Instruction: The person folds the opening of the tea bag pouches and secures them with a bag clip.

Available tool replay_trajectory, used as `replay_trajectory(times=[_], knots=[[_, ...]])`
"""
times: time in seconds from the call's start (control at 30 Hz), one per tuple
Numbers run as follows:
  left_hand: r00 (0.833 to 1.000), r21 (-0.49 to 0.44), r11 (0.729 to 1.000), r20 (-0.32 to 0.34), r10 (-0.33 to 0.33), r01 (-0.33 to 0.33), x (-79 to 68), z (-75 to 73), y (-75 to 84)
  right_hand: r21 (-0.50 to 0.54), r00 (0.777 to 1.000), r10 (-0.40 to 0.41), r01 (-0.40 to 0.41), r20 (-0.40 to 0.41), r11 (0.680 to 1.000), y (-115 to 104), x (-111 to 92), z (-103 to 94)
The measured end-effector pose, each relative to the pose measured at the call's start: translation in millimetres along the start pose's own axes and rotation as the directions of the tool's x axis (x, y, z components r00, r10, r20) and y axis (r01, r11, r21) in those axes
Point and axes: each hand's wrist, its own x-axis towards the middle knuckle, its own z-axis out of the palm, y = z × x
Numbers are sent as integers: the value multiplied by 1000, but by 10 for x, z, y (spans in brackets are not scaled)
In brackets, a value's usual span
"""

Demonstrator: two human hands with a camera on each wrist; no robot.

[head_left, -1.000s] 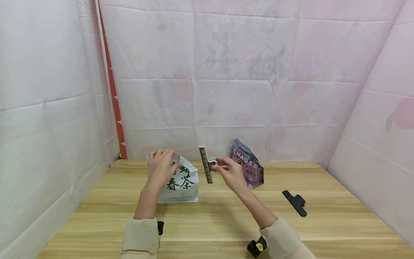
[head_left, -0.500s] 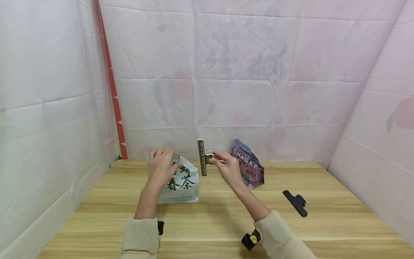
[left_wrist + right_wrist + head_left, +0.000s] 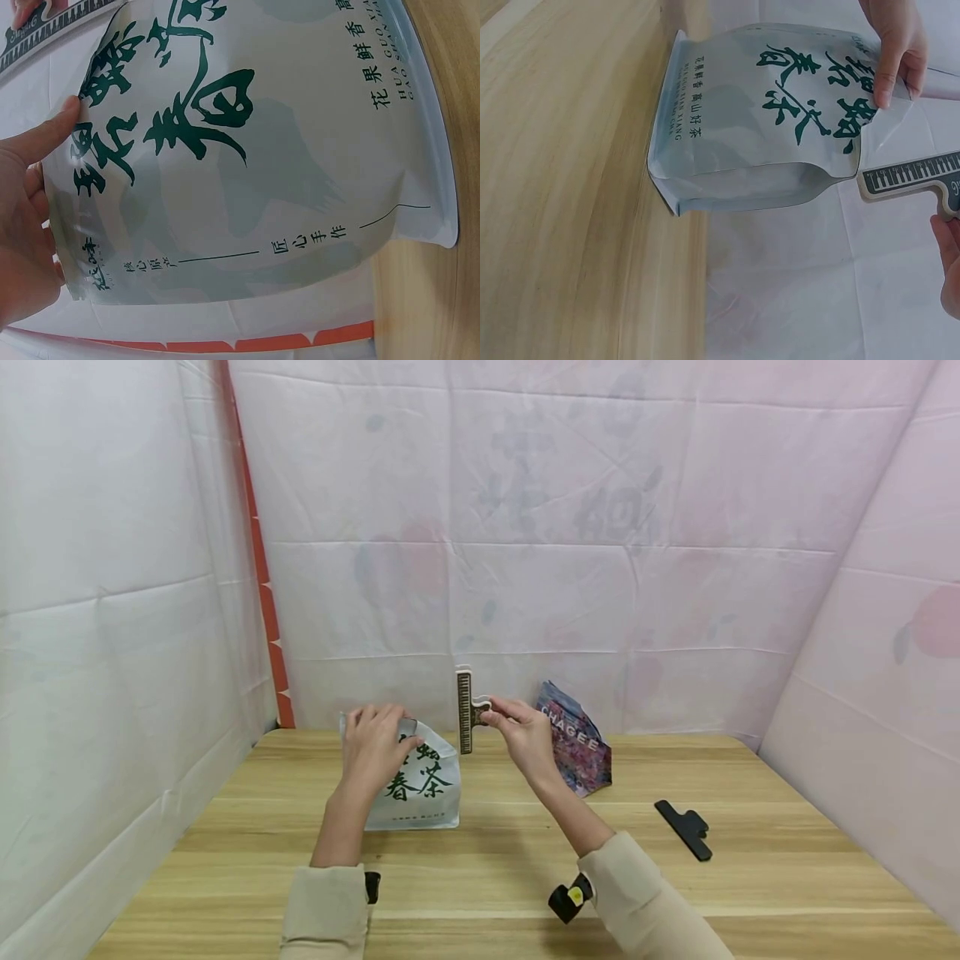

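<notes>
A pale tea bag with large green characters stands upright on the wooden table. My left hand pinches its folded top edge, thumb on the front face, as the left wrist view shows at the thumb. In my right hand is a bag clip with a piano-key pattern, held by its handle between thumb and fingers. It hangs upright in the air, right of the bag's top. The right wrist view has the clip close to the bag's upper corner; whether they touch I cannot tell.
A purple floral CHAGEE bag stands behind my right hand near the back cloth. To the right, a black bag clip lies on the table. White printed cloth walls in the back and both sides.
My right hand has moved up and to the left with the piano-key clip, which now stands more nearly vertical. The left hand and the pale tea bag have stayed put.
</notes>
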Motion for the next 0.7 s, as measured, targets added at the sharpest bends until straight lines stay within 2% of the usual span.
replay_trajectory(times=[0.13, 0.33, 0.4, 0.47, 0.7], knots=[[1000, 5, 1000, 2, -2, 2, 0, 1, 7, -4, 999, -15, 16, 34, 1000, -70, 7, 35], [1000, 6, 1000, 4, -2, 2, 6, 4, 13, -20, 990, -110, 112, 86, 993, -323, -12, 45], [1000, 4, 1000, 5, -1, 1, 5, 5, 15, -32, 987, -128, 132, 98, 991, -340, -9, 52], [1000, 2, 1000, 4, 2, -2, 6, 6, 17, -40, 983, -149, 155, 111, 987, -324, 1, 63], [1000, -1, 1000, 9, 2, -2, 5, 1, 15, -50, 962, -208, 220, 178, 974, -45, 87, 144]])
